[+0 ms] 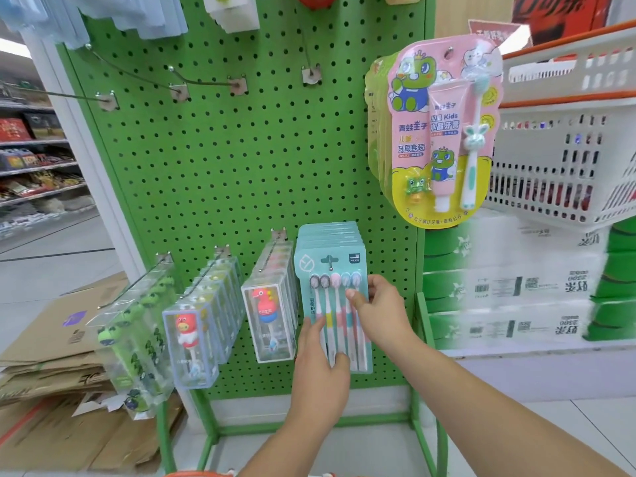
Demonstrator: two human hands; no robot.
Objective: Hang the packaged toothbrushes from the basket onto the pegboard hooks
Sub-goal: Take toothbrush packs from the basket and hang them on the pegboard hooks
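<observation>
A stack of teal toothbrush multipacks (330, 266) hangs on a low hook of the green pegboard (241, 166). My left hand (318, 370) holds the front pack's lower left part, thumb across the brush handles. My right hand (380, 311) grips the pack's right edge, thumb on its front. Pink kids' toothbrush-and-paste sets (444, 132) hang at the upper right. Clear boxed toothbrushes hang to the left: red-figure boxes (268, 321), another red row (192, 342), and green frog boxes (134, 339). A white basket (568, 149) sits at the right.
Several bare hooks (179, 87) stick out of the upper pegboard. Flattened cardboard (55, 366) lies on the floor at the left. Stacked green-and-white cartons (516, 290) stand under the basket. Store shelves (34, 160) run along the far left.
</observation>
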